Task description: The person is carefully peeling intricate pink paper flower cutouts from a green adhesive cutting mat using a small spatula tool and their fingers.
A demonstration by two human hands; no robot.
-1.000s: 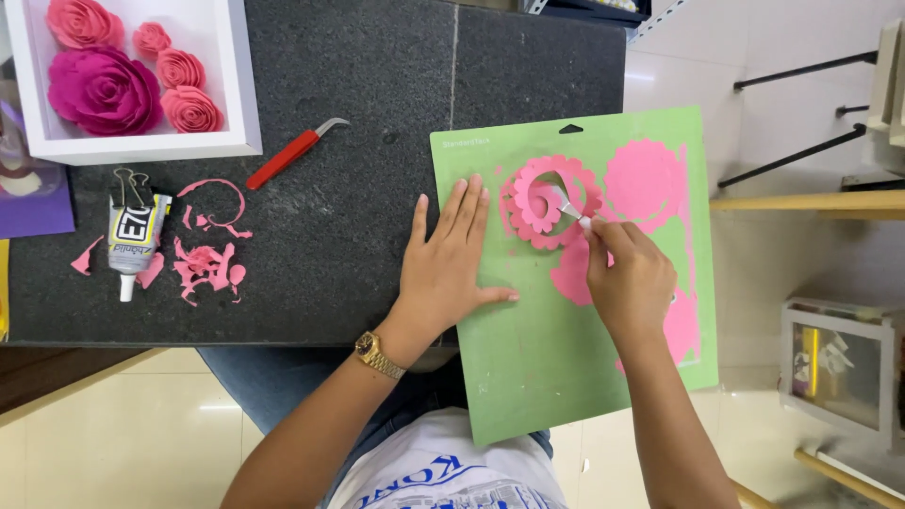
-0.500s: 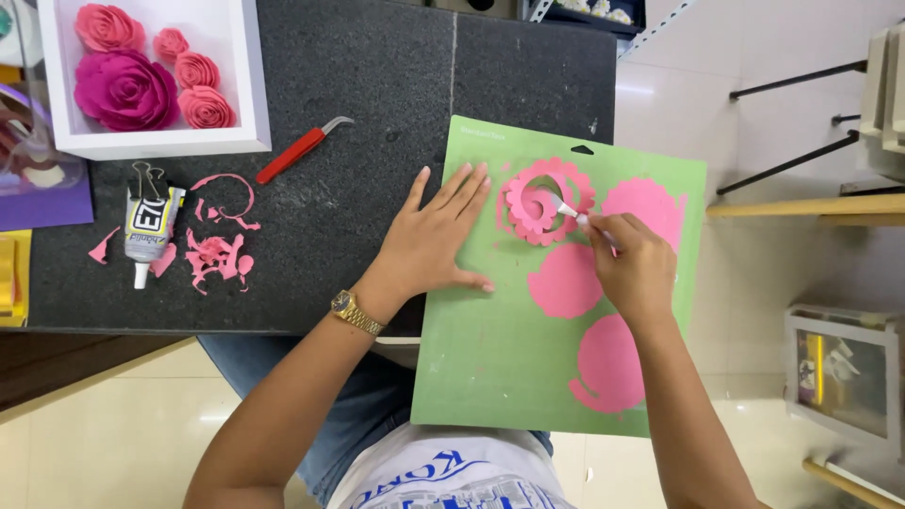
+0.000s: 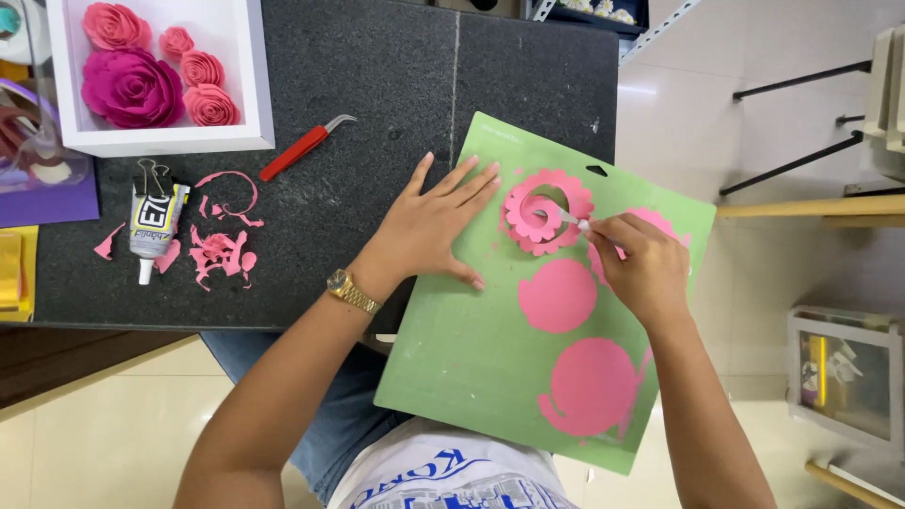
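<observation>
At the tabletop's far left corner a white box (image 3: 255, 85) holds finished paper roses (image 3: 132, 87) in pink and magenta. In front of it, toward the near edge, lie a glue tube (image 3: 149, 221) and a scatter of pink paper scraps (image 3: 219, 253), with a red-handled tool (image 3: 300, 151) just to their right. None of these has shifted on the tabletop since the earlier frames; they only sit differently in view because the head camera has moved.

The green cutting mat (image 3: 452, 377) overhangs the tabletop's near right corner and reaches over the person's lap. Compared with a second ago it has turned clockwise, so its top edge now slopes down to the right. The left hand (image 3: 429, 226) lies flat and spread, fingers open, pressing on the mat's upper left part and holding nothing.

To its right, the scalloped pink spiral (image 3: 547, 212) sits on the mat's upper middle, as before, with its inner coil lifted a little off the mat. The right hand (image 3: 641, 264) is closed in a pinch around a thin white pick (image 3: 570, 219), whose tip stays at the spiral's centre. Judging by that, the peeling of this spiral is under way and not finished. Two more pink cut shapes (image 3: 558, 296) lie flat below it.
</observation>
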